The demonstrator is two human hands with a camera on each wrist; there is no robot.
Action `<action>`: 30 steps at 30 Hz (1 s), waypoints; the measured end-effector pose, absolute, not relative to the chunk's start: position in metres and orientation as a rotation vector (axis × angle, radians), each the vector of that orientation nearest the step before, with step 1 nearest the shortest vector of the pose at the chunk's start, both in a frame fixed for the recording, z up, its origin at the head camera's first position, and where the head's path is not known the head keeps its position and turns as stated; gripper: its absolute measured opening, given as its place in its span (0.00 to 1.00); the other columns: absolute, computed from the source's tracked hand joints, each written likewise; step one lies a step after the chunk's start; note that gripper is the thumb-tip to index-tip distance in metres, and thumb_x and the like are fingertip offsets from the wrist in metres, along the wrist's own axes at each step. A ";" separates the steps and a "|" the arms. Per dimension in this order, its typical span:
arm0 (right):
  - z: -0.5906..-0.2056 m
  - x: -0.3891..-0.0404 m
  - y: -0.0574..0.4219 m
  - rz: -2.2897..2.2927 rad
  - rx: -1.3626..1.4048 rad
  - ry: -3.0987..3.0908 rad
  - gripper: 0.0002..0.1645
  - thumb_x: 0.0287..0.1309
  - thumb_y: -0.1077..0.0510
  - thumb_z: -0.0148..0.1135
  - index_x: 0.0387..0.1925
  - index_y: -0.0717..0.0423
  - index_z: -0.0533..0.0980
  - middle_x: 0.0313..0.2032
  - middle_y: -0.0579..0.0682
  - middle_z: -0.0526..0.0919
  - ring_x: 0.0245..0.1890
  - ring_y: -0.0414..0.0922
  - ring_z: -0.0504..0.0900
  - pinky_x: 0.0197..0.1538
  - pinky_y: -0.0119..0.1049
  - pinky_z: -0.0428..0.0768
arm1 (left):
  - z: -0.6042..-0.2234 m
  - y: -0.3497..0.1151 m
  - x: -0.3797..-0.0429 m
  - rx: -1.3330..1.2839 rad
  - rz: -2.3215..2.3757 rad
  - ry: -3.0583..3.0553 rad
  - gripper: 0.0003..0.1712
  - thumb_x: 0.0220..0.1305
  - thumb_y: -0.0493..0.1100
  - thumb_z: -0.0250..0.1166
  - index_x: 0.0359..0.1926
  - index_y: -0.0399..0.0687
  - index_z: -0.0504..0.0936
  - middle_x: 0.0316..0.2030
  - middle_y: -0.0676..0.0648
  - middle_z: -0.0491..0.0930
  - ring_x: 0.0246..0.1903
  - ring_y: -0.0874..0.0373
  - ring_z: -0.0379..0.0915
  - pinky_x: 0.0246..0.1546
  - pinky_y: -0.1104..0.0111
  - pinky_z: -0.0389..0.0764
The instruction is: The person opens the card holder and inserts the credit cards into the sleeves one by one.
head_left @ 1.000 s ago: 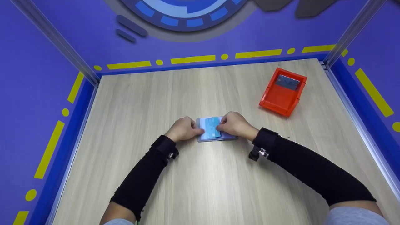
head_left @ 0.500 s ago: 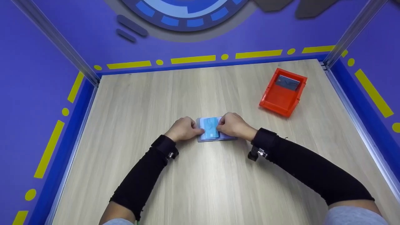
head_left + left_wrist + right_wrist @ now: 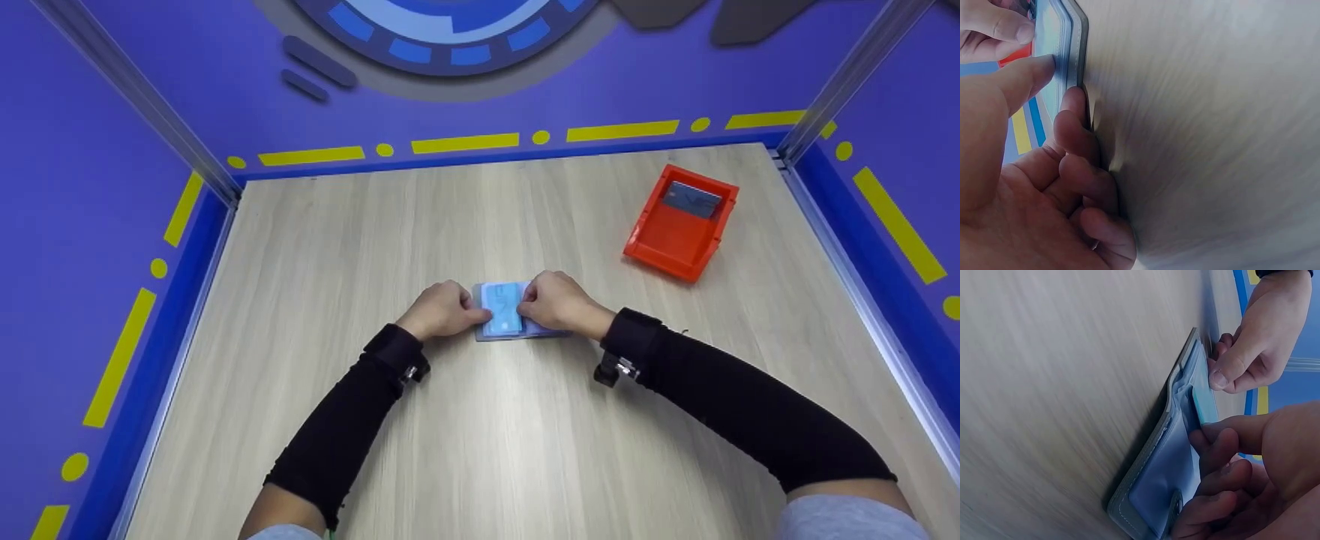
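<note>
Pale wood-grain table (image 3: 450,450) carries 1 open wallet (image 3: 1157,467); 1 red tray (image 3: 671,238).

passage: between card holder (image 3: 1154,481) and back wall (image 3: 480,112) | flanks blocked: left hand (image 3: 441,309), right hand (image 3: 558,301) | back right: red tray (image 3: 671,236)

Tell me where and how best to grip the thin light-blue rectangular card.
Likely best: pinch the card by its long right edge, coming from the right, as the right hand does. That edge seems raised from the open, grey-edged, clear-sleeved holder, while the left hand crowds the left edge.
</note>
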State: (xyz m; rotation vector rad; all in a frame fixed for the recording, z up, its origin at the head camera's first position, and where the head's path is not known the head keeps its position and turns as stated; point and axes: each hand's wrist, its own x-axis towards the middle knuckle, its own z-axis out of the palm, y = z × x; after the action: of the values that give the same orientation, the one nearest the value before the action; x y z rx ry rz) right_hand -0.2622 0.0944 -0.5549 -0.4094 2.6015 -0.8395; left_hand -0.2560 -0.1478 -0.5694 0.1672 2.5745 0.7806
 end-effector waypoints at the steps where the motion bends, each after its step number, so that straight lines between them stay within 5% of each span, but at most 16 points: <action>1: -0.555 -0.262 0.094 -0.839 -0.412 2.599 0.15 0.68 0.55 0.70 0.25 0.56 0.89 0.20 0.38 0.76 0.26 0.41 0.75 0.32 0.34 0.69 | -0.569 -0.148 -0.256 0.167 0.780 2.575 0.30 0.68 0.62 0.76 0.15 0.59 0.72 0.17 0.60 0.67 0.22 0.62 0.64 0.24 0.68 0.62; 11: -0.558 -0.261 0.095 -0.824 -0.522 2.588 0.16 0.72 0.56 0.67 0.24 0.52 0.85 0.22 0.39 0.75 0.27 0.41 0.74 0.33 0.35 0.69 | -0.569 -0.148 -0.255 0.191 0.789 2.591 0.29 0.68 0.61 0.76 0.16 0.58 0.74 0.18 0.60 0.69 0.22 0.62 0.65 0.23 0.69 0.63; 21: -0.545 -0.272 0.112 -0.829 -0.534 2.646 0.13 0.73 0.55 0.67 0.45 0.58 0.92 0.40 0.52 0.92 0.38 0.46 0.83 0.43 0.38 0.79 | -0.569 -0.147 -0.254 0.188 0.791 2.584 0.27 0.68 0.61 0.76 0.17 0.58 0.77 0.19 0.60 0.71 0.23 0.62 0.67 0.25 0.69 0.65; 30: -0.534 -0.301 0.143 -0.820 -0.446 2.666 0.11 0.71 0.55 0.69 0.42 0.57 0.92 0.34 0.51 0.89 0.34 0.46 0.81 0.37 0.36 0.75 | -0.570 -0.149 -0.254 0.200 0.784 2.590 0.29 0.69 0.61 0.75 0.16 0.58 0.75 0.18 0.60 0.71 0.23 0.62 0.67 0.25 0.69 0.65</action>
State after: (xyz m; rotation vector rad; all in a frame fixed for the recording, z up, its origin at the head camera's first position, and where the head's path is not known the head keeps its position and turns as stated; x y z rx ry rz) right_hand -0.3014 0.1426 -0.5344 -0.4458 2.6657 -0.8205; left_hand -0.2538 -0.1487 -0.5697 0.1995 2.5904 0.7836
